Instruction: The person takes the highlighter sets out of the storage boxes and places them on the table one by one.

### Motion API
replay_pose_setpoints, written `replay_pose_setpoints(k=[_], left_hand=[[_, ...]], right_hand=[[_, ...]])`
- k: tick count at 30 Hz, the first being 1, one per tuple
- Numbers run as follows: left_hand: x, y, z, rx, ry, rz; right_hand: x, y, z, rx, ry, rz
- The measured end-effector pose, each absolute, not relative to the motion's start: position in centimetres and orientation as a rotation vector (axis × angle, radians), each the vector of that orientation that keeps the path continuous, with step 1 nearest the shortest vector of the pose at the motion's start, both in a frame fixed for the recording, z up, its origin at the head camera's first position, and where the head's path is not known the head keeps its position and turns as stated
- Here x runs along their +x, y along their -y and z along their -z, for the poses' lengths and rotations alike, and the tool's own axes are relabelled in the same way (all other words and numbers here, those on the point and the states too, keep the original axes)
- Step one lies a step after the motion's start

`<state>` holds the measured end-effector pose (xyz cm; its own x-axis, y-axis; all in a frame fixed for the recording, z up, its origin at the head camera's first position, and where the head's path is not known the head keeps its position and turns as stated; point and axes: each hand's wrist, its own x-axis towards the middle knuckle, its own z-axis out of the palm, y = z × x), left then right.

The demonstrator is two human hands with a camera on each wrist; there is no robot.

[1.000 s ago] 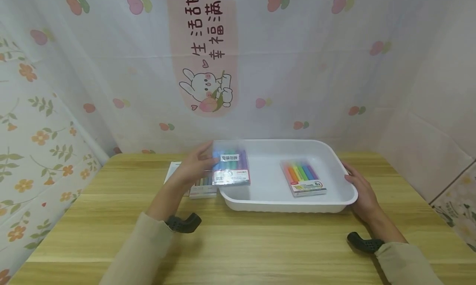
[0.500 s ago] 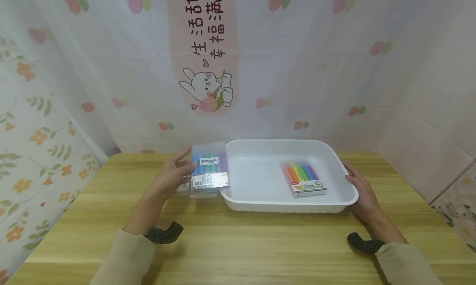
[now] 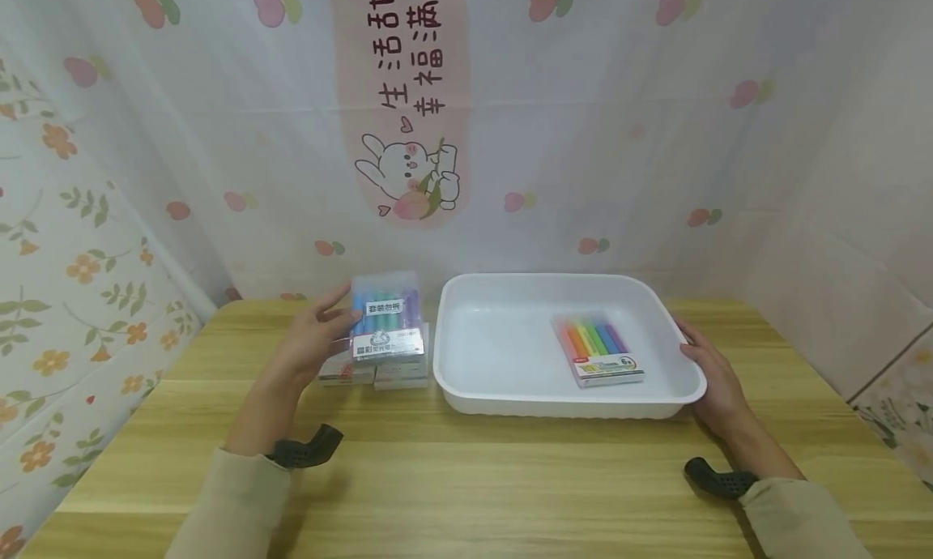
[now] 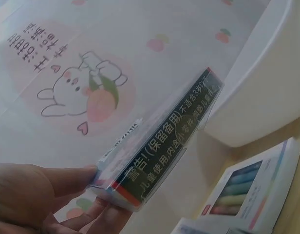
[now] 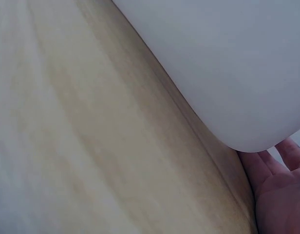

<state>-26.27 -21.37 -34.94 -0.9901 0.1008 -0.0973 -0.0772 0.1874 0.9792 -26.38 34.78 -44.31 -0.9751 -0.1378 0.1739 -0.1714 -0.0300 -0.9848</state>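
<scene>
- The clear plastic pack of coloured pens [image 3: 386,320] was a little left of the centre of the head view, raised above the table [image 3: 452,478] and overlapping the small white boxes [image 3: 403,374] behind it.
- The left hand [image 3: 309,339] pinched this pack by its left edge: the thumb lay against one face and fingers supported the other side. The hand was open only as wide as the pack was thick.
- The right hand [image 3: 717,377] had hold of the white tray [image 3: 561,398] at its right end, with the thumb at the rim and fingers about the outer wall; how firmly it gripped, I could not tell.
- Inside the tray, right of the frame's centre, lay a second pen pack [image 3: 598,350], flat and slightly turned.
- In my judgement, the held pack was light and rather stiff, since it kept its flat shape while supported at one side only.
- Its smooth, shiny surface would probably be slippery, and hard pressing in the middle might dent or crack thin plastic.
- The narrow side edges seemed the best place to hold; a grip nearer mid-height would reduce tilting.
- In the left wrist view, a windowed box of pastel-coloured sticks [image 4: 274,192] stood at lower right, apart from the held pack; its window probably deserved gentle fingers.
</scene>
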Motion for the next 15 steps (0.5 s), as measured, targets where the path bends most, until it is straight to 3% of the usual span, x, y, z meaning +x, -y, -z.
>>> replay_pose_setpoints(k=[15], left_hand=[[-26.9, 25.6, 35.6, -0.207, -2.190, -2.200]], right_hand=[[-26.4, -34.4, 44.3, 0.381, 2.176, -2.174]])
